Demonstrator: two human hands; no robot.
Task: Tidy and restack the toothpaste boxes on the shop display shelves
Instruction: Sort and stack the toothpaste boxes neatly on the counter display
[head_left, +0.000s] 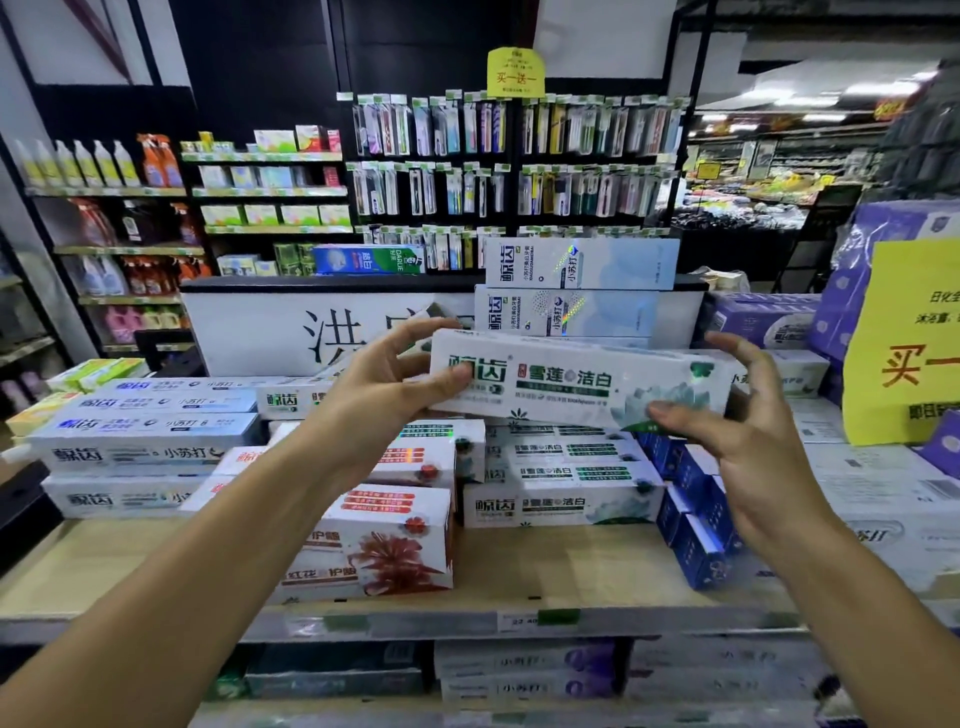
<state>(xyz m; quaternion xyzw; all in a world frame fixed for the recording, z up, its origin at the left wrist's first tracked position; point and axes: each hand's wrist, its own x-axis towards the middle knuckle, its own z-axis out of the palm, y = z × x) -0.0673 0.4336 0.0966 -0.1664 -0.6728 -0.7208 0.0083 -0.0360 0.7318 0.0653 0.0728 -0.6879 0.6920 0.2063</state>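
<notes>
A long white toothpaste box with green print (576, 384) is held level above a stack of matching green-print boxes (561, 501). My left hand (384, 384) grips its left end, thumb on the front face. At the box's right end is my right hand (748, 431), thumb under the lower right corner and fingers spread behind the end. White boxes with red flowers (395, 551) are stacked below my left hand. Pale blue boxes (145, 431) lie piled at the left. Small dark blue boxes (691, 525) stand at the right of the green stack.
The wooden shelf (571, 566) has a price-label strip along its front edge, with more boxes on the shelf below (524, 670). Two upright pale boxes (576, 286) stand behind. A yellow sign (904, 353) and purple packs (763, 317) are at right. Toothbrush racks (514, 166) fill the back.
</notes>
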